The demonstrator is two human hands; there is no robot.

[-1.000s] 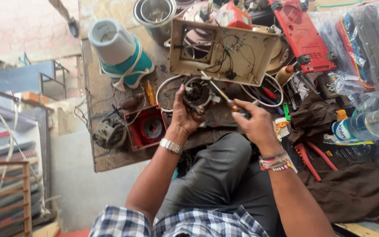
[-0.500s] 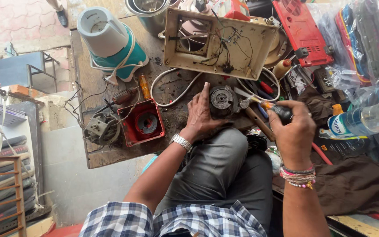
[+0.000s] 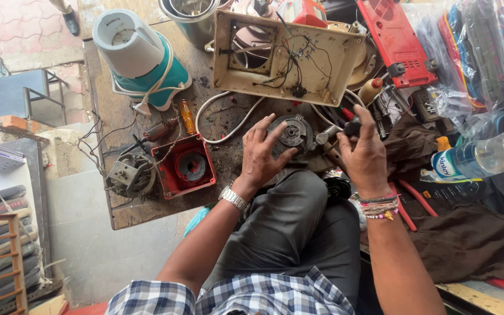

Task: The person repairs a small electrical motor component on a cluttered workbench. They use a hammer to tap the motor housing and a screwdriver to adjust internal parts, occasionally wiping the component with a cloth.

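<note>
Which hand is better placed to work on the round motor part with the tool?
Probably the right hand: it grips a dark-handled tool whose tip points at the motor part. The left hand already steadies that part on the workbench.

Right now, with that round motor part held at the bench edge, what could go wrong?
The round dark motor part sits near the wooden bench's edge under the left hand; it might slip onto the lap. The tool's metal tip in the right hand points toward the left fingers and could jab them.
</note>
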